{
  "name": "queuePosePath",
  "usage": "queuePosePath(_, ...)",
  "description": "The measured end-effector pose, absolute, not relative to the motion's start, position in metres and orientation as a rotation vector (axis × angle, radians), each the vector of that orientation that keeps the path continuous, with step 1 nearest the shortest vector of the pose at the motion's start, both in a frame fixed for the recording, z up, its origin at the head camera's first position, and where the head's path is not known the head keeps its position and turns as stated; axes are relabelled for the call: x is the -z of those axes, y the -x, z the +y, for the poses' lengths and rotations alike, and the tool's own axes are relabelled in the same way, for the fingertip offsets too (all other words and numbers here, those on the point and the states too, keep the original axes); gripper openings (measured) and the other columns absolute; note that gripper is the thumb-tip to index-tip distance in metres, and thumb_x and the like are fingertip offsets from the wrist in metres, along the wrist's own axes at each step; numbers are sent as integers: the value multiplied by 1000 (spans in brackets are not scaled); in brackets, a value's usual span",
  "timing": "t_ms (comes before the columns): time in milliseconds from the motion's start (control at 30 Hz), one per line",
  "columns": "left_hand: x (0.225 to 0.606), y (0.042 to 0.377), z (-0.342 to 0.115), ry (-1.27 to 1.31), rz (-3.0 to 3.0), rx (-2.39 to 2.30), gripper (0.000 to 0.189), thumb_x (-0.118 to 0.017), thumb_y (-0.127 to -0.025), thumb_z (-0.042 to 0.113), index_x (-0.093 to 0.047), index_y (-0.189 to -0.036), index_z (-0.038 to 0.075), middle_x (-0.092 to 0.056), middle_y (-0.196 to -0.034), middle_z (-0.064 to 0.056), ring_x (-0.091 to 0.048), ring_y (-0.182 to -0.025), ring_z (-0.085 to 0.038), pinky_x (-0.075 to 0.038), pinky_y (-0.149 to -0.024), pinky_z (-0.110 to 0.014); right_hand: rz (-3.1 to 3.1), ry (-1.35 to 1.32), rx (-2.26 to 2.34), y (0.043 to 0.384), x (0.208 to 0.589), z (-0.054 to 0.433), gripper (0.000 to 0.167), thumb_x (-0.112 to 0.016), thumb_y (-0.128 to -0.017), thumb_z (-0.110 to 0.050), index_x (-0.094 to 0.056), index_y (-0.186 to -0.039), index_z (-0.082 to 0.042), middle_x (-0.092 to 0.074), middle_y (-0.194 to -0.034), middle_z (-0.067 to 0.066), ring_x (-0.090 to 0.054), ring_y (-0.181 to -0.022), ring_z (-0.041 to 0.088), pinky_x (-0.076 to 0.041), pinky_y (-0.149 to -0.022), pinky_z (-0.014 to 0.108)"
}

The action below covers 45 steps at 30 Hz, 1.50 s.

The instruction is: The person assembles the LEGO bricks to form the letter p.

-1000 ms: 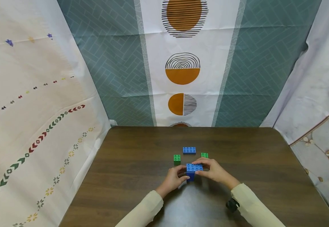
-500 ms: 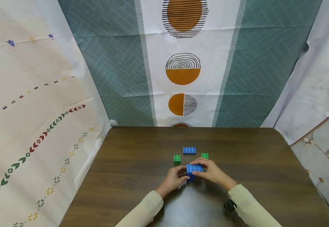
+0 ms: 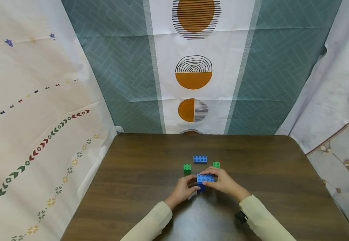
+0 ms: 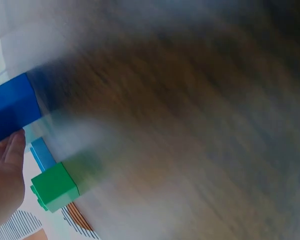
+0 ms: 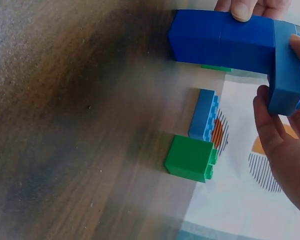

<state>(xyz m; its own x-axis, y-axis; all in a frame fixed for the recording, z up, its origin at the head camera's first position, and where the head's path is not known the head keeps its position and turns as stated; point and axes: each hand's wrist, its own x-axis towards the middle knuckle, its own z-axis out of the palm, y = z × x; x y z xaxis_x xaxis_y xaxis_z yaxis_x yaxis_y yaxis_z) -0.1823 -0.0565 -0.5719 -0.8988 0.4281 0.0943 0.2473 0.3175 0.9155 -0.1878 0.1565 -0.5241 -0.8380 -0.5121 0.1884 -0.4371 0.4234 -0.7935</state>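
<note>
Four blue blocks (image 3: 205, 178); two green blocks (image 3: 187, 169)

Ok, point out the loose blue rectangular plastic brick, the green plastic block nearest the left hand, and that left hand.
Loose blue rectangular plastic brick (image 3: 200, 158): head view, on its studded top.
Green plastic block (image 3: 187, 168): head view, on its studded top.
Left hand (image 3: 183, 189): head view, back of the hand.

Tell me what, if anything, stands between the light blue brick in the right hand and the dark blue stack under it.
Nothing visible does. The light blue brick, gripped by the right hand, meets the top of the dark blue stack; the two green bricks stand apart, beyond it.
</note>
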Motion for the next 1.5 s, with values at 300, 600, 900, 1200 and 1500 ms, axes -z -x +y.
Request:
queuePosePath(300,567,180,-58,-512,2351,-1719,38,-69,-89,8,-59,-125,5,-64,-117,-11,-62,-111,-23,-52,-91,-28,2554,807,1446,189,526,152,35,-74,-87,-25,-67,-119,-13,-63,-112,2,-57,-97,20,-53,-81,29)
queuePosePath(600,566,177,-55,-513,2375,-1760,34,-70,-89,11,-61,-122,5,-65,-114,-13,-62,-109,-27,-52,-91,-34,2557,795,1450,189,530,154,35,-73,-87,-27,-67,-119,-13,-62,-111,1,-57,-99,19,-53,-84,30)
queuePosePath(900,562,174,-49,-556,2369,-1804,32,-68,-87,-2,-60,-118,-3,-65,-110,-21,-62,-105,-36,-53,-90,-43,2537,907,1447,191,529,160,32,-70,-90,-24,-66,-119,-11,-64,-112,4,-58,-99,21,-53,-84,34)
queuePosePath(1200,565,175,-51,-529,2354,-1785,32,-69,-88,4,-61,-119,3,-65,-112,-16,-63,-106,-28,-53,-90,-35,2485,959,1509,208,524,162,31,-60,-96,-13,-59,-125,-3,-64,-113,15,-62,-101,24,-54,-86,43)
queuePosePath(1500,568,176,-53,-546,2343,-1780,33,-70,-89,8,-61,-120,4,-66,-112,-14,-64,-105,-24,-53,-88,-29,2450,882,1463,219,500,150,35,-60,-95,-5,-54,-128,6,-63,-113,20,-60,-104,37,-50,-89,53)
